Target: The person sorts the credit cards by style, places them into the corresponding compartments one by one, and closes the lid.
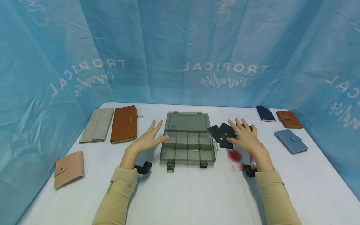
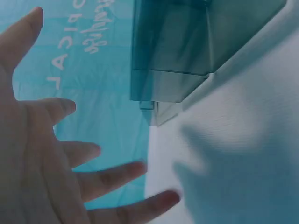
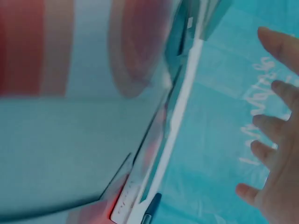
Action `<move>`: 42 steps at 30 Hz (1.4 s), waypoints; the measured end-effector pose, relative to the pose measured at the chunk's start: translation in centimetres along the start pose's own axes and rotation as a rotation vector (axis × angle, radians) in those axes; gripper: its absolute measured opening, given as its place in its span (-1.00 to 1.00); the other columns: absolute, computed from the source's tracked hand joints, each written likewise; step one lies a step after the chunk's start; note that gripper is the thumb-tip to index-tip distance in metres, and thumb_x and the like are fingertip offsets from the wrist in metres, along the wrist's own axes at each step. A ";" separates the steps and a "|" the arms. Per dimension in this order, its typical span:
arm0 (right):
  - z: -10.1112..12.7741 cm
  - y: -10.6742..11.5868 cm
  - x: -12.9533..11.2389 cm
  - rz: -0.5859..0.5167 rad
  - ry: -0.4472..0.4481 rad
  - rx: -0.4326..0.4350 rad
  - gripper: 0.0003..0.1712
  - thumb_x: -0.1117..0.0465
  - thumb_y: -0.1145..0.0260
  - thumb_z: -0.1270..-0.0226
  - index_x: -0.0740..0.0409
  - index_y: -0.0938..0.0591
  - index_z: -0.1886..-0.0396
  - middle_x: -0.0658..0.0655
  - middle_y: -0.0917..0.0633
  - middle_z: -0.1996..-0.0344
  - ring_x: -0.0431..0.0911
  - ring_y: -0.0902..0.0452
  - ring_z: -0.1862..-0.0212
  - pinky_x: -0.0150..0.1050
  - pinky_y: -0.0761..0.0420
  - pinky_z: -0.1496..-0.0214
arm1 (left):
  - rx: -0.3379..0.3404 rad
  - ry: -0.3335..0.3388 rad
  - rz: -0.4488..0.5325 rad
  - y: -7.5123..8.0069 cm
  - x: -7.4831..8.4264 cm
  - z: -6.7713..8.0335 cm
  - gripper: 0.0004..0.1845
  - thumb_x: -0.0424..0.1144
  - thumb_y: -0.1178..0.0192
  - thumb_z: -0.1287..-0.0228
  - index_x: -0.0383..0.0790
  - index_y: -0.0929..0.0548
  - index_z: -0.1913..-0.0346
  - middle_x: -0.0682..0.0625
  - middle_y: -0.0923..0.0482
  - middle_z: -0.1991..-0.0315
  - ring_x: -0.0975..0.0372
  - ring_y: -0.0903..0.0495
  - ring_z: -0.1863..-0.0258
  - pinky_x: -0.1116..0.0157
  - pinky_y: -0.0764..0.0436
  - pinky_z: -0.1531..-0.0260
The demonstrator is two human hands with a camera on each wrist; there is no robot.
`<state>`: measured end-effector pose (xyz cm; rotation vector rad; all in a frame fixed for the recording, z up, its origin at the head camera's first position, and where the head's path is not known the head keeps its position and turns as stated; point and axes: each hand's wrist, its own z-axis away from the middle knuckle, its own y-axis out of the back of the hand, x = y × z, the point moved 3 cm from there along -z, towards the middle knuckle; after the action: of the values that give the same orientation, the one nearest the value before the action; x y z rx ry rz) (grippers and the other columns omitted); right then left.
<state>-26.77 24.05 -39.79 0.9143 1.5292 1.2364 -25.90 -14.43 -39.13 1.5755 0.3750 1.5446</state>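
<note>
The backdrop [image 1: 168, 40] is sky blue, printed in white with mirrored "TROPICAL Paradise" lettering and potted-plant outlines, above a white tabletop [image 1: 180, 193]. The compartment box [image 1: 187, 139] is a see-through smoky grey-green with black latches [image 1: 170, 165]. Beside it, the black cards [image 1: 216, 133] carry small pale marks, and the patterned cards [image 1: 234, 157] show red and coral circles on pale pink. At left, the long flap wallet [image 1: 97, 125] is light grey, the zip wallet [image 1: 124, 123] chestnut brown with a golden zip edge, and the snap card holder [image 1: 70, 170] peachy tan. At right are a navy booklet [image 1: 264, 113] with a pale edge, a reddish-brown snap wallet [image 1: 291, 119] and a slate-blue one [image 1: 291, 141]. The sleeves [image 1: 121, 187] are plain khaki with small dark lettering; the wrist cameras [image 1: 144, 167] are black.
</note>
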 end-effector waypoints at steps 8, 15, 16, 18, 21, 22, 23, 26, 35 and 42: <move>-3.0 -0.9 0.3 -0.162 0.044 -0.118 -0.05 -0.02 -0.29 -0.19 -0.03 0.00 -0.47 0.28 0.00 -0.43 0.23 0.27 -0.42 0.37 0.27 -0.25 | -0.155 0.029 0.376 -1.1 -1.7 -0.8 -0.11 0.24 0.01 -0.25 0.25 0.34 -0.44 -0.16 0.24 -0.47 -0.10 -0.52 0.15 0.08 -0.59 0.14; -5.9 -1.8 -0.3 -0.201 0.078 -0.254 0.02 0.12 -0.39 -0.07 0.01 -0.04 -0.46 0.25 -0.14 -0.39 0.27 0.14 -0.38 0.43 0.17 -0.22 | -0.238 0.046 0.643 -1.8 -3.1 -1.4 -0.09 0.05 -0.06 -0.30 0.12 0.34 -0.46 -0.23 0.23 -0.45 0.01 -0.45 0.14 0.07 -0.64 0.22; -6.2 -1.8 -0.4 -0.194 0.079 -0.270 0.02 0.14 -0.39 -0.06 0.01 -0.05 -0.46 0.26 -0.16 -0.38 0.28 0.10 -0.37 0.44 0.15 -0.22 | -0.244 0.049 0.662 -1.9 -3.4 -1.5 -0.10 0.02 -0.07 -0.30 0.11 0.32 -0.47 -0.23 0.24 -0.45 0.02 -0.44 0.14 0.07 -0.64 0.22; -6.8 -2.0 -0.6 -0.196 0.079 -0.300 0.02 0.18 -0.41 -0.03 0.02 -0.08 -0.46 0.28 -0.20 -0.36 0.30 0.05 -0.34 0.46 0.14 -0.20 | -0.251 0.056 0.683 -2.0 -3.9 -1.7 -0.12 -0.02 -0.08 -0.30 0.10 0.27 -0.47 -0.24 0.20 -0.44 0.03 -0.42 0.13 0.06 -0.64 0.22; -7.3 -2.2 -0.9 -0.191 0.086 -0.334 0.03 0.20 -0.43 0.01 0.04 -0.11 -0.45 0.30 -0.21 -0.35 0.33 0.02 -0.32 0.47 0.10 -0.18 | -0.266 0.049 0.704 -2.2 -4.5 -2.0 -0.16 -0.09 -0.09 -0.30 0.09 0.20 -0.48 -0.22 0.20 -0.44 0.01 -0.39 0.04 0.03 -0.63 0.21; -7.5 -2.3 -1.0 -0.183 0.089 -0.343 0.03 0.20 -0.44 0.02 0.05 -0.11 -0.44 0.30 -0.20 -0.35 0.33 0.02 -0.32 0.47 0.08 -0.18 | -0.270 0.048 0.710 -2.2 -4.7 -2.0 -0.16 -0.13 -0.10 -0.28 0.09 0.18 -0.48 -0.21 0.20 -0.45 -0.02 -0.37 -0.01 0.03 -0.63 0.21; -7.6 -2.4 -1.1 -0.176 0.091 -0.353 0.03 0.21 -0.44 0.03 0.06 -0.12 -0.44 0.30 -0.20 -0.35 0.33 0.02 -0.32 0.46 0.06 -0.18 | -0.274 0.048 0.713 -2.3 -4.8 -2.1 -0.15 -0.17 -0.11 -0.27 0.09 0.16 -0.48 -0.19 0.20 -0.45 -0.04 -0.35 -0.05 0.02 -0.63 0.20; -7.9 -2.6 -1.3 -0.147 0.094 -0.381 0.04 0.20 -0.46 0.03 0.05 -0.12 -0.44 0.27 -0.21 -0.35 0.29 0.03 -0.33 0.41 -0.01 -0.18 | -0.285 0.038 0.733 -2.3 -5.0 -2.1 -0.12 -0.28 -0.14 -0.22 0.09 0.15 -0.48 -0.15 0.26 -0.46 -0.05 -0.36 -0.09 0.00 -0.62 0.18; -8.0 -2.2 -1.8 0.005 0.125 -0.383 0.04 0.13 -0.51 0.09 0.06 -0.19 -0.41 0.30 -0.23 -0.31 0.28 -0.08 -0.27 0.34 -0.17 -0.14 | -0.308 0.010 0.747 -2.4 -5.1 -2.1 -0.06 -0.35 -0.16 -0.15 0.03 0.16 -0.48 -0.18 0.29 -0.45 0.05 -0.45 0.02 0.00 -0.61 0.16; -8.5 -1.5 -1.0 -0.045 0.062 -0.288 -0.30 0.11 -0.51 0.07 0.08 -0.51 -0.16 0.27 -0.43 -0.05 0.16 -0.29 -0.01 0.16 -0.29 0.02 | -0.308 0.004 0.752 -2.3 -5.1 -2.1 -0.07 -0.37 -0.15 -0.15 0.02 0.17 -0.48 -0.17 0.30 -0.45 -0.16 -0.31 -0.16 -0.01 -0.61 0.15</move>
<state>-34.63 20.42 -40.54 0.6553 1.3665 1.4195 -27.90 -16.06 -44.48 1.5381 -0.4991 2.0336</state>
